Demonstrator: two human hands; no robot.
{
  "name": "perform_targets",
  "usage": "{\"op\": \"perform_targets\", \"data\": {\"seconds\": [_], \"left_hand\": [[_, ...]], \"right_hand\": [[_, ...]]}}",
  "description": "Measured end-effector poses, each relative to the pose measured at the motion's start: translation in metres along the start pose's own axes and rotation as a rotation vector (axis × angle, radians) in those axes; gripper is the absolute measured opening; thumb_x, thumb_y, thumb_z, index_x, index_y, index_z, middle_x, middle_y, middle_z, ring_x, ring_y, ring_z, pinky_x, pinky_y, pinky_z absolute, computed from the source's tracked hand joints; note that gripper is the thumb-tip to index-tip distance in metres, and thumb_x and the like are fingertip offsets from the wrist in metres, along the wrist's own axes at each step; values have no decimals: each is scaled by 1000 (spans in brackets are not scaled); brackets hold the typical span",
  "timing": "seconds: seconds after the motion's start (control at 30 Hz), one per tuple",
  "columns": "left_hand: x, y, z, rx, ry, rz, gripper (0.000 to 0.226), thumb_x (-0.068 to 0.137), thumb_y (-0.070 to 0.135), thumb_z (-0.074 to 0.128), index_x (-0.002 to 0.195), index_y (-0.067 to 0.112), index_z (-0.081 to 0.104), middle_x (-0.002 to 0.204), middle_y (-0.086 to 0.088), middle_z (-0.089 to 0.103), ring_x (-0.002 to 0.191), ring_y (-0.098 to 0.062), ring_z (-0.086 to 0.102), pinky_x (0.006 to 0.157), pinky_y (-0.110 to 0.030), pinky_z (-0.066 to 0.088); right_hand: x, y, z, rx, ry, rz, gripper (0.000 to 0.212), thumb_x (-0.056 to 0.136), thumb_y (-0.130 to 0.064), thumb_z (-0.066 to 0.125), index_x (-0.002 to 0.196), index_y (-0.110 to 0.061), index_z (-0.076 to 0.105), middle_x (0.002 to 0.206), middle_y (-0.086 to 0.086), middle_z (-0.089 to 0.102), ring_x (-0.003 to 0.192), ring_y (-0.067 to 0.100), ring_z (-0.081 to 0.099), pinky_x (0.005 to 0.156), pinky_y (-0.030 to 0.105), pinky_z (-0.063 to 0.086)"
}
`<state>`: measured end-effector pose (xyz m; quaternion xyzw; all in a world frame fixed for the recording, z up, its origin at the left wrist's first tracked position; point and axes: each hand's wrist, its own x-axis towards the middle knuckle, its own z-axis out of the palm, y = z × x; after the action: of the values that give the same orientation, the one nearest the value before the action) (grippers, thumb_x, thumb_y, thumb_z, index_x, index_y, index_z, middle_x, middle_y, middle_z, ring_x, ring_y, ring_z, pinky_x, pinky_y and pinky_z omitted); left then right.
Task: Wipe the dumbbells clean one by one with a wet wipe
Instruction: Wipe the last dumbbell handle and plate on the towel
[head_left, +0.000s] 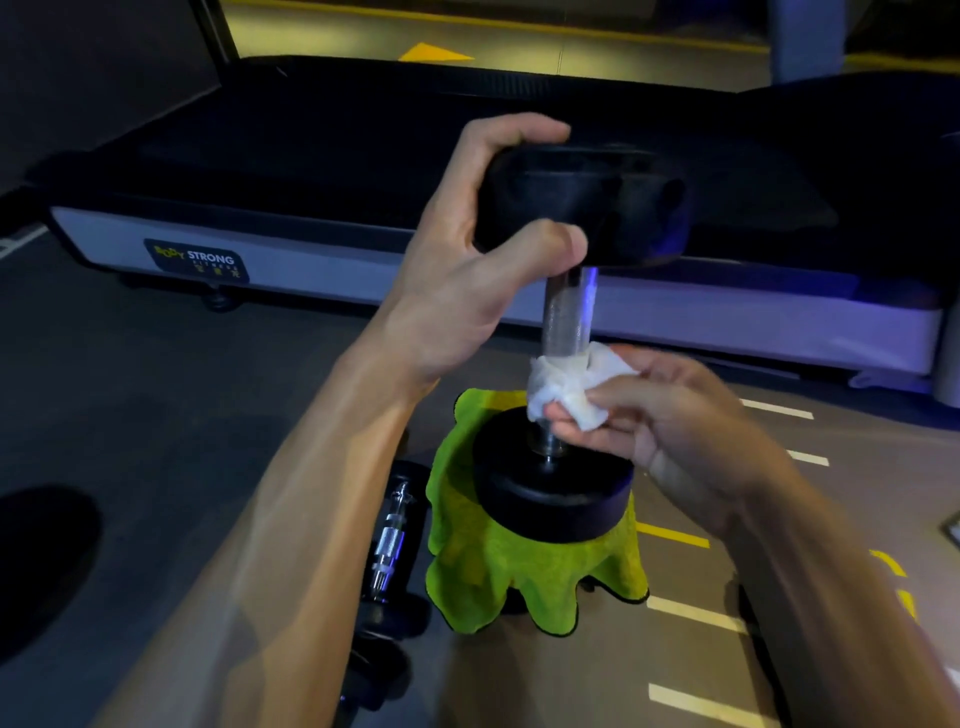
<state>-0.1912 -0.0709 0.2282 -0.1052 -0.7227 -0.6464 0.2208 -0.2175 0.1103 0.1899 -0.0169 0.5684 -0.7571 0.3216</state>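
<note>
- Standing on end in the centre of the frame, a dumbbell (566, 312) rests its lower black head on a green cloth (498, 566) draped over some support hidden beneath it.
- The left hand (467, 275) grips the upper head from the left, fingers over the top and thumb pressed to its lower edge.
- The right hand (670, 421), at centre right, pinches a white wipe (566, 384) wrapped around the lower part of the steel handle, just above the lower head.
- Above the wipe the knurled handle shows bare and shiny.
- A second dumbbell (389, 551) lies on the grey floor (156, 415) at lower centre, just left of the cloth, partly behind the left forearm.
- A dark treadmill (322, 171) with a pale side rail spans the upper frame, behind the dumbbell.
</note>
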Motion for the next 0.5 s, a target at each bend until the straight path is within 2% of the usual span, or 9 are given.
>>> {"op": "perform_targets", "data": {"seconds": [0.17, 0.23, 0.3, 0.4, 0.5], "left_hand": [[1, 1, 2, 6, -18, 9, 57, 78, 27, 66, 132, 19, 50, 115, 7, 57, 103, -3, 60, 95, -34, 57], [1, 0, 2, -13, 1, 0, 56, 77, 27, 66, 131, 20, 51, 113, 7, 58, 102, -3, 59, 95, -37, 57], [1, 0, 1, -12, 5, 2, 56, 77, 27, 66, 130, 21, 51, 113, 7, 57, 102, -4, 58, 97, -40, 56], [0, 0, 1, 20, -17, 25, 56, 79, 28, 66, 132, 19, 50, 116, 5, 56, 105, -3, 58, 95, -33, 54], [0, -1, 1, -3, -27, 16, 56, 79, 25, 65, 133, 18, 50, 118, 5, 56, 106, -5, 59, 96, -35, 56]], "right_hand": [[6, -23, 11, 78, -5, -161, 27, 95, 17, 44, 113, 15, 64, 87, 18, 78, 70, 20, 78, 63, 28, 63], [2, -11, 9, 8, -18, -105, 27, 96, 17, 43, 109, 13, 66, 87, 20, 79, 70, 22, 78, 64, 30, 65], [-2, 1, 4, -98, -49, 11, 30, 96, 19, 42, 114, 11, 66, 93, 25, 78, 71, 26, 78, 65, 31, 65], [-1, -5, 2, -204, -80, 82, 31, 95, 21, 41, 116, 13, 63, 97, 30, 77, 73, 30, 78, 65, 34, 66], [3, -25, 14, -33, -54, -99, 28, 93, 22, 39, 103, 13, 63, 88, 20, 79, 70, 26, 79, 63, 31, 65]]}}
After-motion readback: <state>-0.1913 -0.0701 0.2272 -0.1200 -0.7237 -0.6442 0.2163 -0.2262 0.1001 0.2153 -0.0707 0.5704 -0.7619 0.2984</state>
